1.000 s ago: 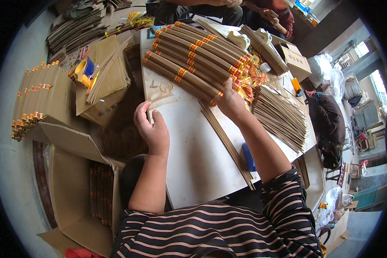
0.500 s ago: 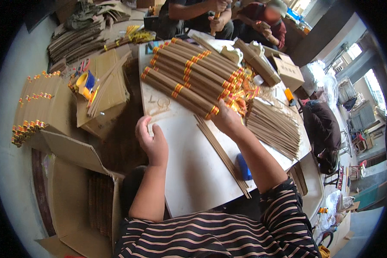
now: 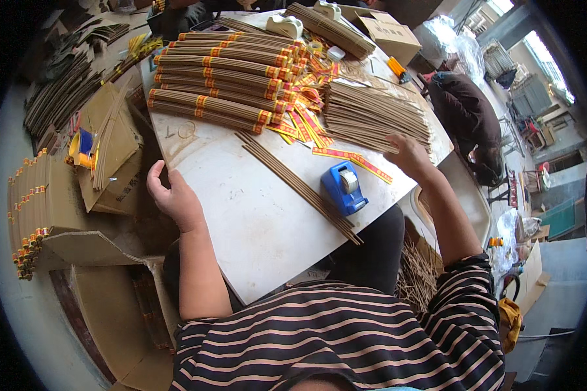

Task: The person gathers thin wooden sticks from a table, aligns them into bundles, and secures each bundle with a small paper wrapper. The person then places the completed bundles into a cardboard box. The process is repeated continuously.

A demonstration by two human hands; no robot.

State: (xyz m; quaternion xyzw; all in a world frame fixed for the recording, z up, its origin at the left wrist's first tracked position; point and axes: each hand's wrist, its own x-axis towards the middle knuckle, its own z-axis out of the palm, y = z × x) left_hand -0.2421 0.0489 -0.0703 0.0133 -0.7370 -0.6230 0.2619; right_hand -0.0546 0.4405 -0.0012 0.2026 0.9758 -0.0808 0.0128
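Note:
My left hand hovers by the left edge of the white tabletop, thumb and fingers apart with nothing in them. Over the near right end of a pile of loose thin brown sticks, perhaps incense, is my right hand; its fingers are apart and nothing shows in them. Stick bundles with red-and-yellow bands lie stacked at the far left of the table. Between the hands are a few loose sticks and a blue tape dispenser. A red-and-yellow paper strip lies close to my right hand.
More paper strips lie heaped beside the bundles. Banded bundles are stacked at far left, above an open carton. A closed carton stands beyond the table. A person in dark clothes bends over at right.
My right hand has left the end of the nearest bundle and moved right to the loose sticks. The view has shifted, showing the tape dispenser fully. My left hand stays apart from the bundles.

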